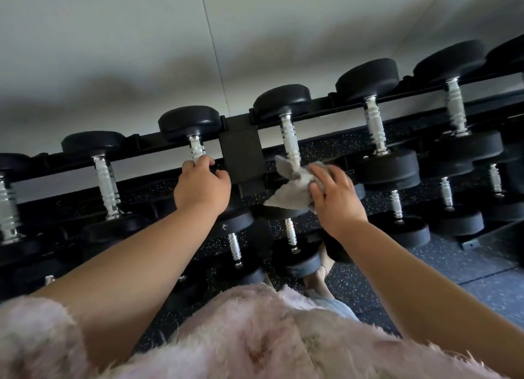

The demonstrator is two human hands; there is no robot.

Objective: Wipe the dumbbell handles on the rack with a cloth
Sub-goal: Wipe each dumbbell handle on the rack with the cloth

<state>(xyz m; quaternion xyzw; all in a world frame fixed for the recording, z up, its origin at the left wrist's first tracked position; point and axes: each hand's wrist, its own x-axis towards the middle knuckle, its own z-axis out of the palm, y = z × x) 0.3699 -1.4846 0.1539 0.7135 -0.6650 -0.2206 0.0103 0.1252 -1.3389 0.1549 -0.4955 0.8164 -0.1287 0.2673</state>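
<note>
Right grip (334, 194) clutches the grey cloth (292, 193) bunched against a dumbbell handle (289, 139); left grip (201, 186) clasps the neighbouring handle (196, 149).

We hold both arms out ahead of us, the bare left forearm (141, 251) rising from the lower left and the bare right forearm (411, 279) from the lower right, so that the two hands lie near each other but apart. Our left hand (202, 186) shows its back to us, fingers curled over a dumbbell handle (196, 149), thumb out to the right. Our right hand (336, 197) is also turned back up, its fingers bent over a bunched cloth (292, 186) which it grips, the wrist nearly straight.
</note>
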